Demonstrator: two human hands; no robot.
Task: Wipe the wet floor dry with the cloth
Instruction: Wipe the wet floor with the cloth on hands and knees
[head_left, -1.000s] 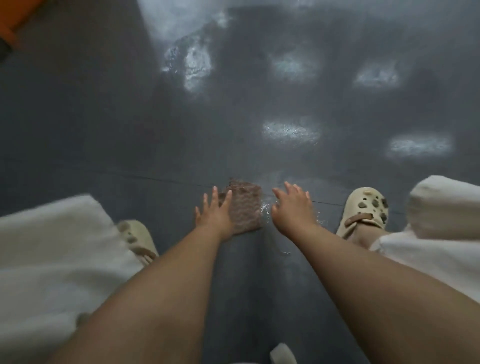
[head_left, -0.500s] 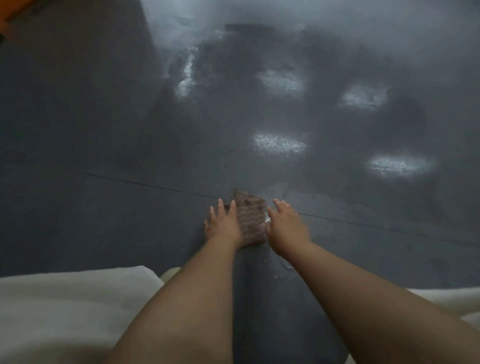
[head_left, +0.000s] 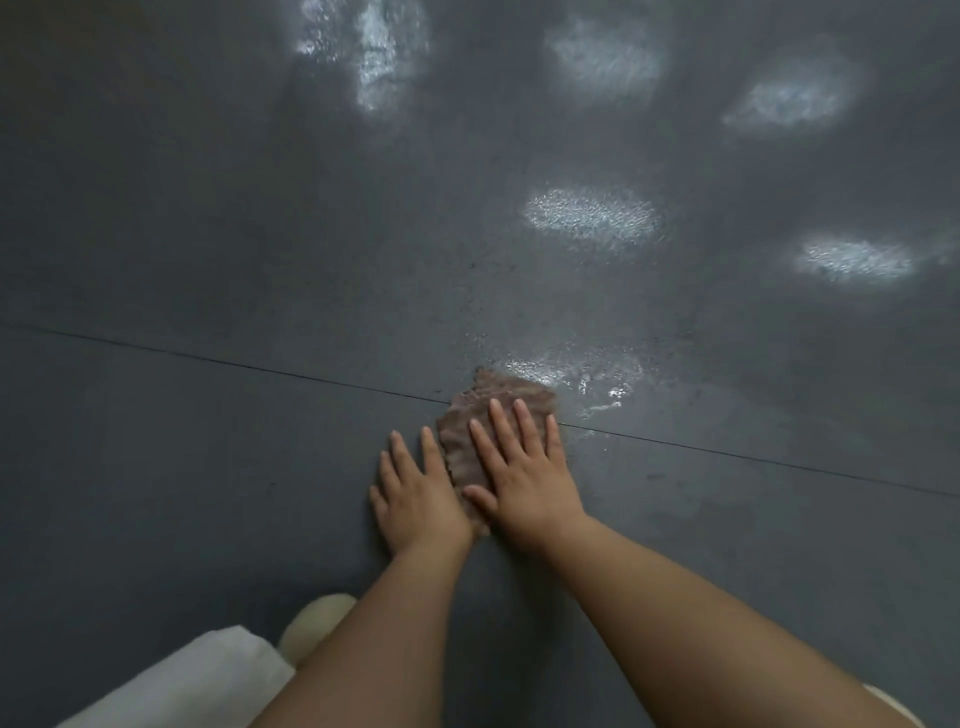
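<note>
Brown and nubbly, the cloth (head_left: 498, 415) lies flat on the dark grey floor (head_left: 208, 260), straddling a thin seam, just short of a glistening puddle (head_left: 597, 387). The right hand (head_left: 524, 478) presses on it with fingers straight and spread; the left hand (head_left: 415, 493) rests flat on the floor beside it, touching its near edge, holding nothing. The risk, as I judge it: the cloth is small (and probably soaked already), so a push forward may only smear water about. A palm on wet floor could also slip.
</note>
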